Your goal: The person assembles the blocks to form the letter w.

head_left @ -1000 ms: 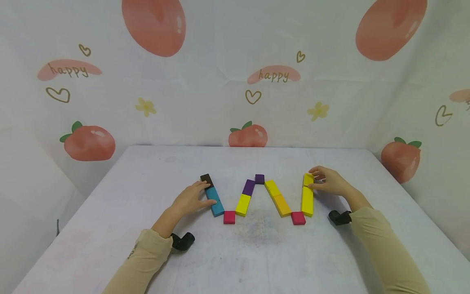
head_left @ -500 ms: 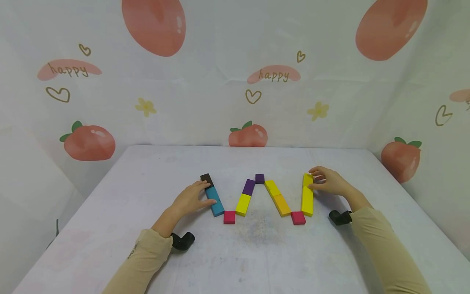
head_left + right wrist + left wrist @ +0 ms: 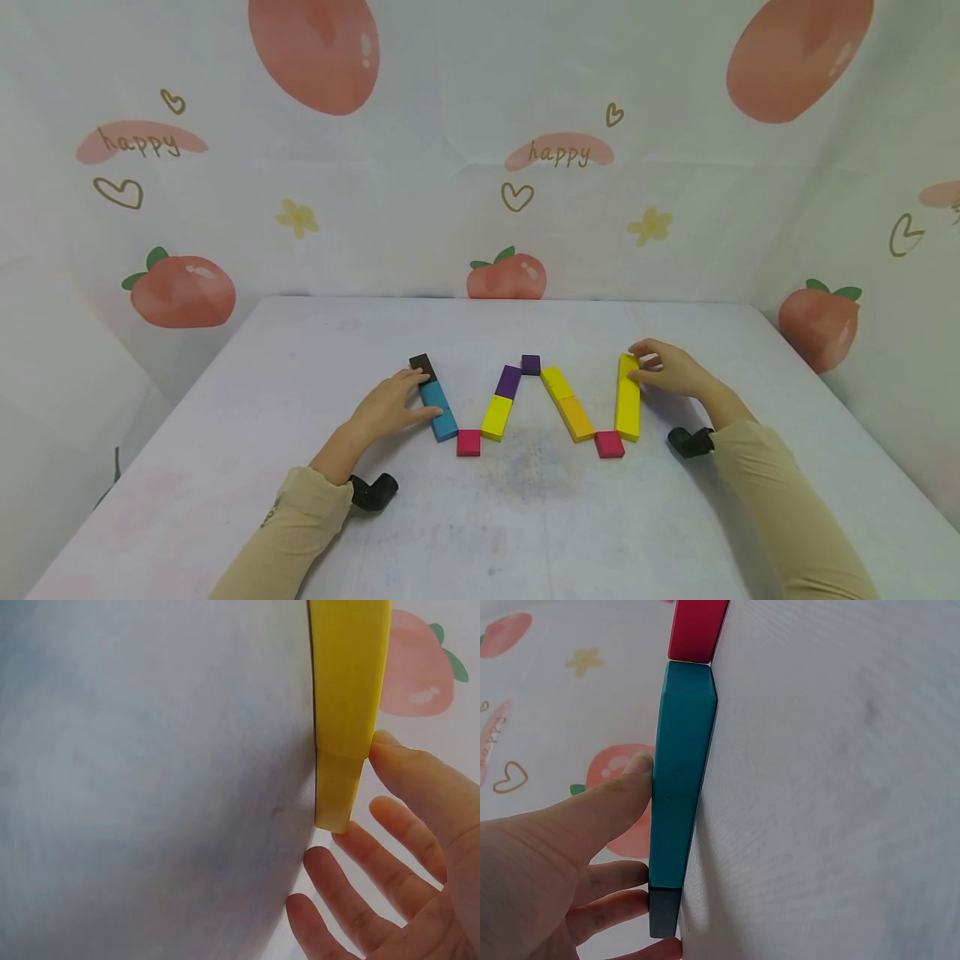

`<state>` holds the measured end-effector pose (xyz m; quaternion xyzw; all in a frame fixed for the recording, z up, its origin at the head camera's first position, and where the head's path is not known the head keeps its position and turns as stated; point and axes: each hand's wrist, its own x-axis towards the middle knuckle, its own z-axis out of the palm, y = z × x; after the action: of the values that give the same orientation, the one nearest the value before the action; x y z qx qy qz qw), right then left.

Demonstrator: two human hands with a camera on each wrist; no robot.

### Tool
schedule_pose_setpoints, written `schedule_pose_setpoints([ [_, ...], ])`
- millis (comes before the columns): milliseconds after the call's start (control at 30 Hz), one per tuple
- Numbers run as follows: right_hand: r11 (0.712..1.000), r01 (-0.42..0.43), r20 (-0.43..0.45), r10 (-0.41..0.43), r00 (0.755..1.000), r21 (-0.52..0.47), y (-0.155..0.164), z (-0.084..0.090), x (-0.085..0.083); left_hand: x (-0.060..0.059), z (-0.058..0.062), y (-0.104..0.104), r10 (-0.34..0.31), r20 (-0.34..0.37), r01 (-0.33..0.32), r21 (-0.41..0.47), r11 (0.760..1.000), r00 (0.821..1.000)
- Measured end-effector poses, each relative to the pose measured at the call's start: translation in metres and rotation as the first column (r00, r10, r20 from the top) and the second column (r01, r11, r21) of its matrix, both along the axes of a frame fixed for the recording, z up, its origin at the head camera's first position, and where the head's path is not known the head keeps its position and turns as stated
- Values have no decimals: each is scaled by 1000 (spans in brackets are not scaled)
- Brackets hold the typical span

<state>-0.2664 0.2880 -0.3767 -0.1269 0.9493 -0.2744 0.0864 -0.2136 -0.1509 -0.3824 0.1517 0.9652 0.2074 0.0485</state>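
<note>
Fingertips of my left hand (image 3: 388,407) rest on a black block (image 3: 423,367) and the teal blocks (image 3: 438,412) in the head view. The left wrist view shows the thumb on the teal surface and fingers extended by the dark end. On the right, my right hand (image 3: 670,369) touches the far end of a yellow block row (image 3: 627,408). Its thumb (image 3: 386,739) lies at the seam between two yellow blocks, and one fingertip meets the end of the shorter-looking one (image 3: 337,791). The other fingers are spread, bent only loosely.
Between the hands, the zigzag continues with red blocks (image 3: 468,443), a purple and yellow slant (image 3: 497,417), a small purple block (image 3: 531,365) and a yellow-orange slant (image 3: 576,417). All lie on a white table (image 3: 540,525) before a fruit-print curtain (image 3: 420,183).
My right hand has shifted slightly left, and the far yellow block now sits in line with the one before it. The left hand stays where it was.
</note>
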Motion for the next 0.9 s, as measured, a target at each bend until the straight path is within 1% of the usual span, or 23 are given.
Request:
schedule_pose_setpoints([
  [200, 1000, 7, 7, -7, 1000, 8, -1, 1, 0, -1, 0, 0, -2, -6, 2, -3, 1000, 1000],
  [500, 1000, 3, 8, -3, 1000, 1, 1, -1, 0, 0, 0, 1, 6, 3, -6, -1, 1000, 1000],
  [700, 1000, 7, 17, -7, 1000, -8, 2, -2, -1, -1, -2, 0, -1, -7, 1, 0, 1000, 1000],
  [900, 1000, 13, 22, -13, 1000, -8, 3, -3, -1, 0, -1, 0, -3, -4, 3, 5, 1000, 1000],
])
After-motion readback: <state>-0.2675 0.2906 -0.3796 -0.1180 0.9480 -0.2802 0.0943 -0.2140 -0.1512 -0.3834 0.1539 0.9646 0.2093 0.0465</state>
